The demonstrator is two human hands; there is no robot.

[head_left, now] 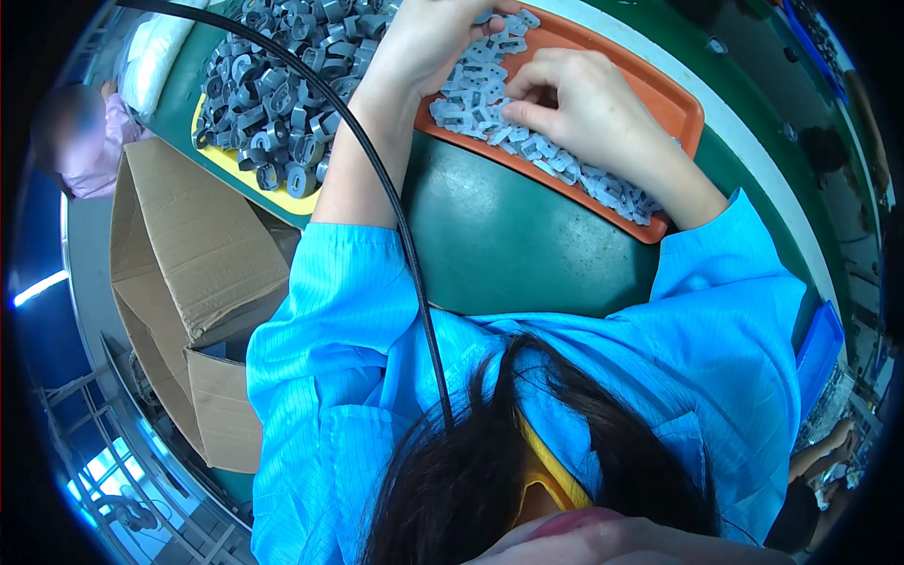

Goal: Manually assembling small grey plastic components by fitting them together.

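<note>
Tray [670, 94], 1, orange; pale parts [478, 87] heaped, uncountable. Left hand [435, 40], right hand [582, 100] seen above, curled; whether anything is gripped cannot be told.

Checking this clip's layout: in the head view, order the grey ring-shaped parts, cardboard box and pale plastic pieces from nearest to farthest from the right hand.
1. Pale plastic pieces: in the orange tray, right at the right hand.
2. Grey ring-shaped parts: to its left, on the yellow tray.
3. Cardboard box: farther, lower left.
</note>
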